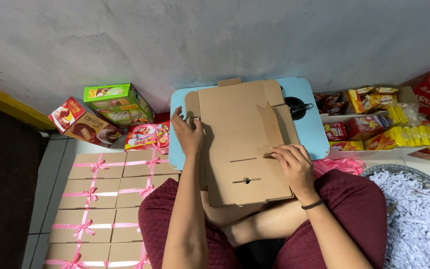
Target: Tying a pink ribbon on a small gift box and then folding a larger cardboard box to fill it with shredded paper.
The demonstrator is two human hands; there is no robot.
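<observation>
A flat brown cardboard box blank [235,134] lies across a small light-blue lap table [310,130] and over my crossed legs. My left hand [187,133] grips the blank's left edge near a side flap. My right hand [294,164] presses on the right side of the blank, fingers bent on a flap that stands partly folded up. Slots are cut in the lower panel of the blank.
Several closed brown boxes tied with pink ribbon [103,199] lie in rows on the floor at left. Snack boxes [118,104] stand behind them. A white tray of snack packets [374,130] sits at right, with a basket of shredded white paper [416,219] below it. A black object [294,107] rests on the table.
</observation>
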